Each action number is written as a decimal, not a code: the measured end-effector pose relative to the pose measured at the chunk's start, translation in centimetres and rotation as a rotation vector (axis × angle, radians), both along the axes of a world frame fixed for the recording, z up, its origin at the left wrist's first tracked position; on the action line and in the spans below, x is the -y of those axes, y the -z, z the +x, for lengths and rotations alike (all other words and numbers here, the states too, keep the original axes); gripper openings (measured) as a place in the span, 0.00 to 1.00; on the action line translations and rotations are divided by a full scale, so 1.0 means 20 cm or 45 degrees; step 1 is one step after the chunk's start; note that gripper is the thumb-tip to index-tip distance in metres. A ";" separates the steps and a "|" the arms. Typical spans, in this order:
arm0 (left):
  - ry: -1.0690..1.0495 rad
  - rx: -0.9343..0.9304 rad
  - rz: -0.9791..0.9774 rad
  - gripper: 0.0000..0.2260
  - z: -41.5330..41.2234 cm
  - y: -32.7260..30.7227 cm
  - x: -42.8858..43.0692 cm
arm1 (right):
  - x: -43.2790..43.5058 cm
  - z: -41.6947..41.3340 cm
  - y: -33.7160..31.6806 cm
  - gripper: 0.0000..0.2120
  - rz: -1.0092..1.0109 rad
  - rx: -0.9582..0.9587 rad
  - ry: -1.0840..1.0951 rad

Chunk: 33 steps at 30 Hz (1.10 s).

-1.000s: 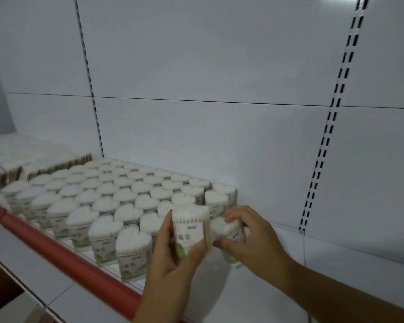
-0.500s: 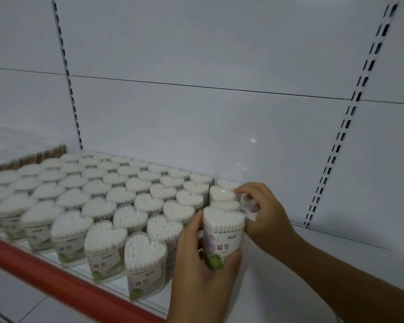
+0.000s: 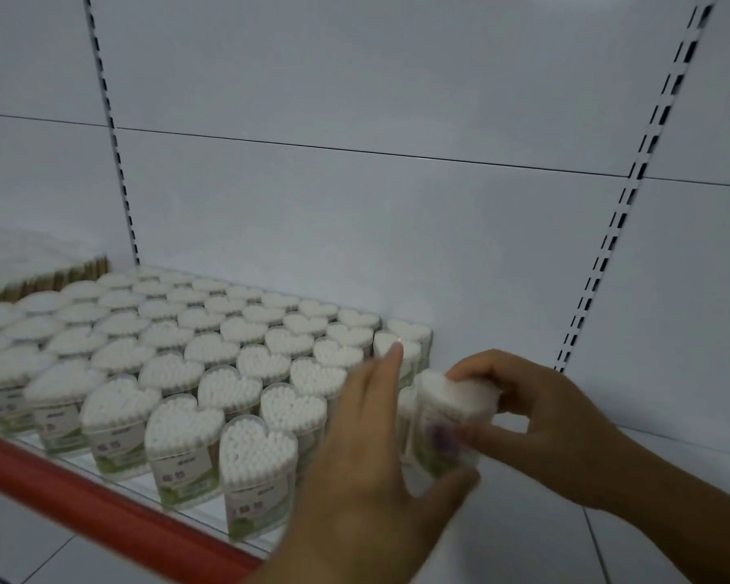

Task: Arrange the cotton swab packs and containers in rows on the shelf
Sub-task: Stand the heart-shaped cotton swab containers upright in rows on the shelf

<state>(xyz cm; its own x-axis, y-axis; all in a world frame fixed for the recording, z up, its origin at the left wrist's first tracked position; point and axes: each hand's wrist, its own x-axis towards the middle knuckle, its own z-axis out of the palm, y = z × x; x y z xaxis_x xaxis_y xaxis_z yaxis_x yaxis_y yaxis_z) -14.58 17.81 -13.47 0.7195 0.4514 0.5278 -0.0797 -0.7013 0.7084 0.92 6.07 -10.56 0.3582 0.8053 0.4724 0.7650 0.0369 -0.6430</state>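
A white back panel (image 3: 355, 225) with two slotted uprights (image 3: 633, 196) rises behind the shelf (image 3: 523, 537), whose front edge carries a red rail (image 3: 81, 503). Heart-shaped cotton swab containers (image 3: 211, 351) stand upright in tight rows over the shelf's left part, and packs with wooden sticks (image 3: 51, 280) lie at the far left. At the right end of the rows, just beside the last containers, both of the person's bare hands hold one more container (image 3: 443, 432), blurred and seemingly tilted. The left grip (image 3: 371, 478) clasps it, thumb across its lower front, fingers stretched up along its left side. The right grip (image 3: 544, 423) is narrow, pinching its top between fingertips and thumb.
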 end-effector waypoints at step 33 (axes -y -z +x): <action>0.662 -0.963 0.759 0.27 0.57 -0.35 -0.70 | -0.12 -0.18 0.13 0.20 -0.295 0.126 0.250</action>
<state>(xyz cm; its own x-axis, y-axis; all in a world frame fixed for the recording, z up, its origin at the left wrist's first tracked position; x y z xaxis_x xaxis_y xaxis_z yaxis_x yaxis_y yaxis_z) -3.15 31.87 -6.38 0.9783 -0.1824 -0.0980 -0.1523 -0.9545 0.2565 -2.63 8.41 -13.25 0.4792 0.8155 0.3245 0.8021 -0.2567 -0.5392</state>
